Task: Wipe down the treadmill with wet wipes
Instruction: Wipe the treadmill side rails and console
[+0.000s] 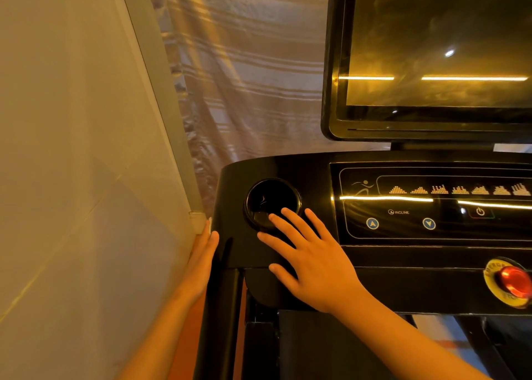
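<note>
The black treadmill (236, 184) fills the lower right of the frame, with its shiny top part facing us. The left hand (203, 258) is in the lower middle, flat against the left side of that top part. Its fingers (211, 238) are straight and close together, pointing up. A small white bit (210, 223) shows right at the fingertips. I cannot tell if it is a wet wipe.

The right hand (313, 261) lies palm down on top of the treadmill, a little to the right of the left hand. Its fingers (290, 221) are spread wide and hold nothing. Two fingertips reach over the edge of the round cup hole (270, 198).

To the right of the hand is the button panel (417, 224) with two blue arrow buttons and the word INCLINE. A big red button (514, 281) sits at the right edge of the frame. A dark screen (431, 48) stands in the upper right, with bright lines of light shining on it.

A plain wall (72, 149) takes up the left side. A striped cloth (244, 63) hangs in the upper middle, behind the treadmill.
</note>
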The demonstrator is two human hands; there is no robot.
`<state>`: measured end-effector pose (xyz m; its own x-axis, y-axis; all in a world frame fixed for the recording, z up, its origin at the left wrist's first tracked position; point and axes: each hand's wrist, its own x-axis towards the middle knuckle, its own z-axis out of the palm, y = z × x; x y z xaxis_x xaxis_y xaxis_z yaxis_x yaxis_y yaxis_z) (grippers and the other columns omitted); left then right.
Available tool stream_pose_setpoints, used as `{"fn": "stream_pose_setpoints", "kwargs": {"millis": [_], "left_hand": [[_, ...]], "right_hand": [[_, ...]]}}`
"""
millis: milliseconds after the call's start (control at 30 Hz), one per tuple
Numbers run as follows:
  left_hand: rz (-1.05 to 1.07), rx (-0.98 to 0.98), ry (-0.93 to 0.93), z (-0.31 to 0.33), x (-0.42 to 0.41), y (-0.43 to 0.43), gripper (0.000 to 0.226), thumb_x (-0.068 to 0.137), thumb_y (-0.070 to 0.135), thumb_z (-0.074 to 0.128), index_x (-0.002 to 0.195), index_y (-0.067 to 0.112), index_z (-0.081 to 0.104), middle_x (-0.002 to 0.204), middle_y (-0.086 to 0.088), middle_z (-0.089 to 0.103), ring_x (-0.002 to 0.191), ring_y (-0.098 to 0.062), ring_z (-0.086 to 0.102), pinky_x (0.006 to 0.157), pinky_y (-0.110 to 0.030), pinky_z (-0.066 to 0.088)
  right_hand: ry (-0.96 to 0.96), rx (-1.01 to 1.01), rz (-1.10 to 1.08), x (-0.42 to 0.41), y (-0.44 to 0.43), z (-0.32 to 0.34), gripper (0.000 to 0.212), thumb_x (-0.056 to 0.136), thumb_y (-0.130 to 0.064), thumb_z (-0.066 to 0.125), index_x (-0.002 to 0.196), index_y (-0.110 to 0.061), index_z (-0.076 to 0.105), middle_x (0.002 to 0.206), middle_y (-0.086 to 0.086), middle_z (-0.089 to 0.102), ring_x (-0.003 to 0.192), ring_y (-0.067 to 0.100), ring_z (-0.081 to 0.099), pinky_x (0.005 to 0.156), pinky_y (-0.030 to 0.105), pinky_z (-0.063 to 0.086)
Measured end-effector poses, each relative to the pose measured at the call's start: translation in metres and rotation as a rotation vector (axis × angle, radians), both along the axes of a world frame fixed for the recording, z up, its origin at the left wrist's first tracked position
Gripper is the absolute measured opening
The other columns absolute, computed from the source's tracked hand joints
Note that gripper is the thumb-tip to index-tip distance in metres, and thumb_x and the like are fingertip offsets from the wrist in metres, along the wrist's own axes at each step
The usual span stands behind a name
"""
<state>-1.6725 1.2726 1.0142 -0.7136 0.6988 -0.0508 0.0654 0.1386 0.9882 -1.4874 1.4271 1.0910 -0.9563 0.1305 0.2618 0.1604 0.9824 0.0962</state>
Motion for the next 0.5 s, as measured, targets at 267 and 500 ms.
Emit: {"fn": "stream_pose_setpoints", "kwargs": {"millis": [267, 500], "left_hand": [[-0.045, -0.006, 0.172, 0.036, -0.006, 0.024, 0.098, 0.066, 0.097, 0.024, 0.147, 0.045, 0.003, 0.158, 0.025, -0.005, 0.144, 0.007, -0.005, 0.118, -0.026, 0.0], [-0.028, -0.004, -0.035, 0.011, -0.051, 0.041, 0.08, 0.078, 0.089, 0.032, 0.148, 0.053, 0.021, 0.159, 0.012, 0.025, 0.146, -0.015, 0.025, 0.117, -0.053, 0.025]], "right_hand": [[0.016, -0.012, 0.004, 0.001, -0.001, 0.0, 0.053, 0.096, -0.056, 0.035, 0.146, -0.036, 0.036, 0.157, 0.0, 0.031, 0.148, 0.023, 0.018, 0.116, 0.048, 0.01], [0.009, -0.014, 0.0, 0.001, 0.0, 0.0, 0.054, 0.096, -0.056, 0.035, 0.147, -0.036, 0.035, 0.156, 0.0, 0.032, 0.148, 0.023, 0.017, 0.116, 0.048, 0.01]]}}
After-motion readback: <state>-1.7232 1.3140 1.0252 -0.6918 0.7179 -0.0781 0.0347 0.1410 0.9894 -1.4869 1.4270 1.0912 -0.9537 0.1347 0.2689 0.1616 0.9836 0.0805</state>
